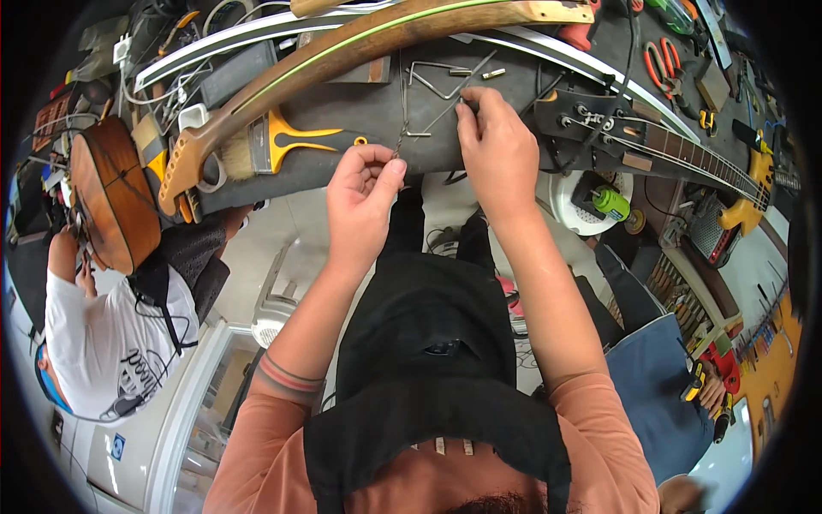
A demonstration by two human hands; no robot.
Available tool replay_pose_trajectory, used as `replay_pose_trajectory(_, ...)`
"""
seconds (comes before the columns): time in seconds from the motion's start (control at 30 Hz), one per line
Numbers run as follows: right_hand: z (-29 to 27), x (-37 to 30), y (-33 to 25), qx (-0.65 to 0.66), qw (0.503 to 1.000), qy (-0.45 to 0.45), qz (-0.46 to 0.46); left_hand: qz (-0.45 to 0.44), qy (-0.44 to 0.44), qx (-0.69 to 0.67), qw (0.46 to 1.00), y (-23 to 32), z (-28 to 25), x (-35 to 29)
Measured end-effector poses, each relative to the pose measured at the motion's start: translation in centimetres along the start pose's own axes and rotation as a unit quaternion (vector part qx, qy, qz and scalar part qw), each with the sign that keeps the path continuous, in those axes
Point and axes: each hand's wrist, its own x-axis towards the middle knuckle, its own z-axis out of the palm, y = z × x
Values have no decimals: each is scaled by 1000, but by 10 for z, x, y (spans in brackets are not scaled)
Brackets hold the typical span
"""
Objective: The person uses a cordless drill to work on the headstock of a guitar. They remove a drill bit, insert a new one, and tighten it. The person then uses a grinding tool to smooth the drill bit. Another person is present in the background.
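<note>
My left hand point(364, 193) pinches the lower end of a thin dark wire point(401, 137) between thumb and forefinger. That end looks twisted, and the wire runs up over the dark bench top. My right hand point(503, 150) hovers to the right, thumb and forefinger brought together beside a slim metal rod point(479, 67). Whether those fingertips grip the rod or something finer is hidden. Bent hex keys point(437, 81) and a short metal piece point(493, 74) lie just beyond the hands. A long wooden guitar neck point(334, 53) with a green stripe stretches across the far side.
Left of my hands lies a yellow-handled brush point(287, 141). A guitar headstock point(569, 116) with its strung neck rests at right, near red-handled pliers point(661, 68). A person point(128, 334) at far left works by an acoustic guitar point(118, 193); another wears a blue apron point(655, 385).
</note>
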Motion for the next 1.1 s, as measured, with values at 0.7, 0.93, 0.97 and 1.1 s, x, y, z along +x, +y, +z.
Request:
replay_pose_trajectory(0.7,-24,3,-8,99,988,-75,89,-21,-44,17,999,-3,-19,17)
replay_pose_trajectory(0.93,-37,-24,8,184,976,-63,101,-32,-54,71,995,4,-11,17)
replay_pose_trajectory(0.97,-34,-18,10,124,988,-34,81,-37,-43,72,996,5,-7,16)
replay_pose_trajectory(1.1,-31,10,21,104,987,-98,77,-48,0,83,995,11,11,16)
